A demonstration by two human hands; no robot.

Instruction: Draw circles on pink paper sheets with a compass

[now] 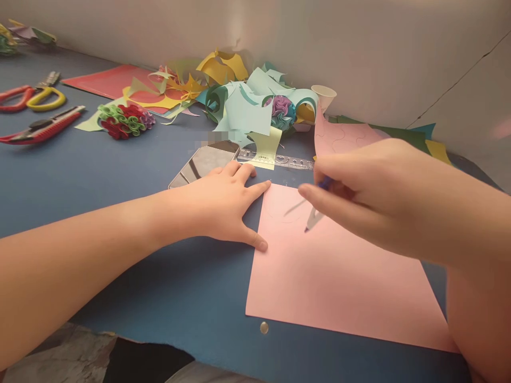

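A pink sheet of paper [339, 287] lies on the blue table, with a faint curved pencil-like line near its upper left corner. My left hand [223, 205] rests with fingers spread, thumb and index fingertip on the sheet's left edge. Above the sheet, my right hand [359, 197] is closed on a pen [313, 219], whose dark tip points down to the left. A thin grey strip, blurred, shows beside the pen. Just beyond my left hand lies a phone [207, 161], partly covered by the fingers. A clear ruler [293, 160] lies behind the sheet.
Scissors [47, 98] and a red cutter [43, 126] lie at the left. Rolled paper flowers [126, 121], light blue scraps [247, 109], yellow scraps [223, 66] and a paper cup [324, 96] stand towards the wall. A small round disc [264, 327] sits near the front edge.
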